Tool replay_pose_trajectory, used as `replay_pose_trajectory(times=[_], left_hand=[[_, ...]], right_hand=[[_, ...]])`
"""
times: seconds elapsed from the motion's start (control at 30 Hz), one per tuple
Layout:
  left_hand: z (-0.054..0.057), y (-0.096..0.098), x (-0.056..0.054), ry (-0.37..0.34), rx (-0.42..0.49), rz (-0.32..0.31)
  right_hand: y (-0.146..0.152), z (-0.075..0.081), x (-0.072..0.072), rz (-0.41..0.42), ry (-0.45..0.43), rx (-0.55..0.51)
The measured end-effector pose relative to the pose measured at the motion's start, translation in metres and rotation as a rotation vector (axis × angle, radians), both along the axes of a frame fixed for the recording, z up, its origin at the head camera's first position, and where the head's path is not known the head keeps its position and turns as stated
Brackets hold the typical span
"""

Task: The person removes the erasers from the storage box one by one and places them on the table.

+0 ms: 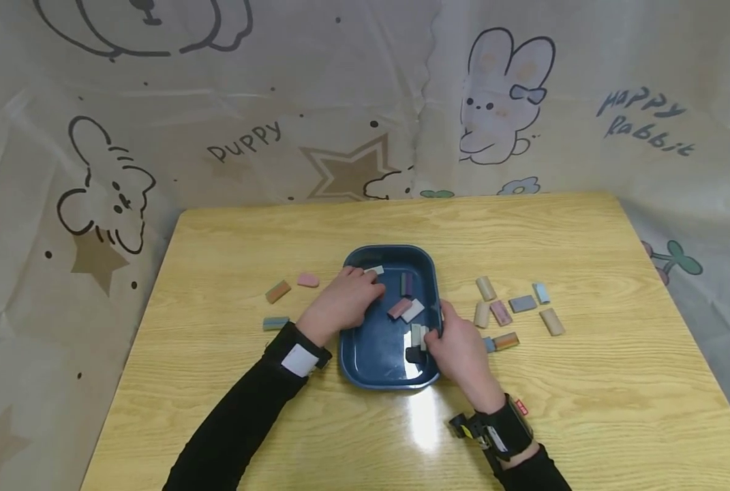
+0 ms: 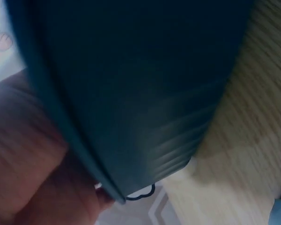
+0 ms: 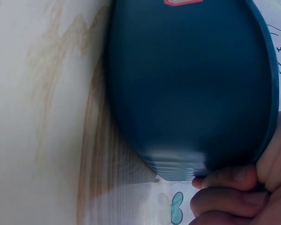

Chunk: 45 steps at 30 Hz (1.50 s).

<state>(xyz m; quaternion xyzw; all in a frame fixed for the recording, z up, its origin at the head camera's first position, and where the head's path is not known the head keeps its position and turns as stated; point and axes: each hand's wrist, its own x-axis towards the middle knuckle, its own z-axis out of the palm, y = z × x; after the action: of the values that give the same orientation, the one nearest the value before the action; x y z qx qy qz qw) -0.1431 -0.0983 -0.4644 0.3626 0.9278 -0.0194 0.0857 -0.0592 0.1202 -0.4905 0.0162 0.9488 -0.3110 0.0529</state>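
Head view: blue tray (image 1: pixel 373 358) upright on the surface (image 1: pixel 634 409), with small blocks (image 1: pixel 399 308) loose inside and others strewn to both sides. Left hand (image 1: pixel 346 300) over the left rim, fingers inside near a white block (image 1: pixel 375 270); cannot tell whether holding anything. Right hand (image 1: pixel 463 348) pinching the right rim, thumb inward. Best to brace the tray with the right and handle blocks singly. Readable on the cloth (image 1: pixel 377 82) behind: "PUPPY", "Happy Rabbit".

Left wrist view: mostly outer tray wall, fingers largely hidden behind the rim. Avoid bumping it.

Right wrist view: fingers bent at the rim; grip evenly against tipping. Red-edged label (image 3: pixel 182 1), cut off, unreadable.
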Motion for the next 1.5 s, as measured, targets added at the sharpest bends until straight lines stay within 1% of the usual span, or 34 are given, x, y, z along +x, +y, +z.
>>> replay_pose_trajectory(times=[0.13,0.2,0.27,0.33,0.4,0.47,0.53,0.57,0.6,0.67,0.77,0.87,0.97,1.03,1.13,1.33,1.43,1.5], left_hand=[[0.0,0.001,-0.001,0.007,-0.011,-0.002],[0.004,0.0,0.0,0.001,0.016,-0.003],[0.011,-0.003,0.002,-0.011,0.067,0.008],[0.022,-0.008,0.007,-0.022,0.139,0.033],[0.035,-0.017,0.013,-0.015,0.206,0.069],[0.046,-0.028,0.018,-0.01,0.258,0.12],[0.053,-0.04,0.02,-0.006,0.288,0.167],[0.053,-0.047,0.021,-0.005,0.29,0.189],[0.053,-0.052,0.021,-0.012,0.294,0.209],[0.047,-0.061,0.021,-0.037,0.295,0.24],[0.03,-0.069,0.023,-0.086,0.296,0.263],[0.013,-0.07,0.026,-0.097,0.324,0.257],[0.002,-0.071,0.027,-0.06,0.355,0.231],[-0.002,-0.07,0.026,-0.036,0.368,0.221],[-0.007,-0.07,0.024,-0.035,0.374,0.221],[-0.016,-0.071,0.021,-0.077,0.385,0.276],[-0.014,-0.072,0.021,-0.096,0.387,0.311],[-0.006,-0.072,0.021,-0.088,0.391,0.317]], right_hand=[[-0.001,0.0,0.0,-0.003,0.004,-0.003],[-0.001,0.0,0.0,0.0,0.001,-0.007],[-0.002,0.0,-0.001,0.001,0.0,-0.009],[-0.001,0.0,0.0,0.004,-0.007,-0.009],[-0.001,0.0,0.0,0.006,-0.011,-0.007],[0.0,0.0,-0.001,0.004,-0.013,-0.008],[0.0,0.001,-0.001,0.003,-0.015,-0.008],[0.0,0.001,-0.001,0.002,-0.015,-0.009],[0.001,0.001,-0.001,0.001,-0.016,-0.011],[0.001,0.002,-0.002,0.001,-0.019,-0.013],[0.001,0.002,-0.002,-0.001,-0.02,-0.011],[0.0,0.002,-0.001,-0.002,-0.025,-0.011],[-0.001,0.002,0.0,-0.002,-0.031,-0.019],[-0.001,0.002,0.0,-0.004,-0.036,-0.028],[0.0,0.003,0.0,-0.007,-0.041,-0.036],[-0.001,0.003,0.0,-0.011,-0.049,-0.033],[-0.001,0.003,0.0,-0.014,-0.043,-0.027],[-0.001,0.003,0.0,-0.013,-0.043,-0.027]])
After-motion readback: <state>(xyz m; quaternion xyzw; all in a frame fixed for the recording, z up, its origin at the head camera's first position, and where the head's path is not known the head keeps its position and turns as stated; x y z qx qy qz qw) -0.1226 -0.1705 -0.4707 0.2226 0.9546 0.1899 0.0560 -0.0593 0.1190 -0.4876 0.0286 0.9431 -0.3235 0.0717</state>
